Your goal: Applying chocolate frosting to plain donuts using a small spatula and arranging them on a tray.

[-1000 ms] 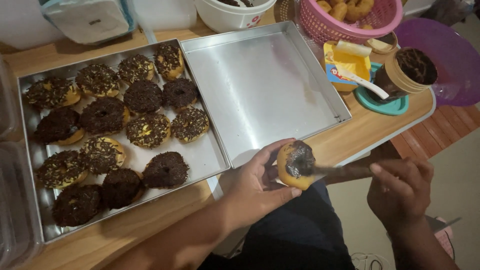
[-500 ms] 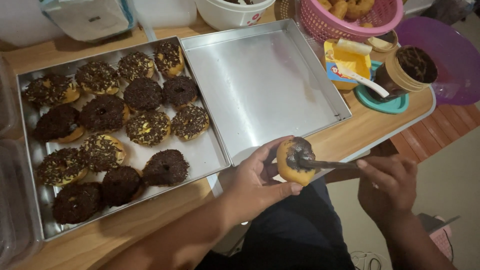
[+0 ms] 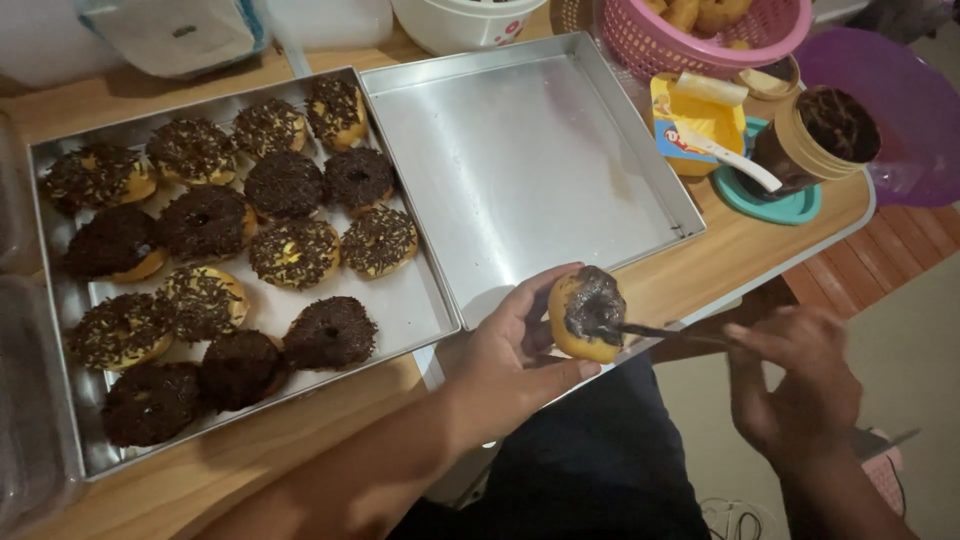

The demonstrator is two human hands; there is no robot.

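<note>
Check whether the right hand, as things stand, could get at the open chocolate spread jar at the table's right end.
Probably yes: nothing stands between the right hand and the chocolate spread jar, but that hand already holds a knife against the doughnut.

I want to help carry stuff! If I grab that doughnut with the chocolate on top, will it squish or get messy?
Probably messy: the doughnut in the left hand has wet-looking chocolate spread on top, so it would likely smear fingers. It looks soft and light, so a hard squeeze may dent it. The left hand grips it by the bare sides while the right hand works a knife on the topping.
</note>
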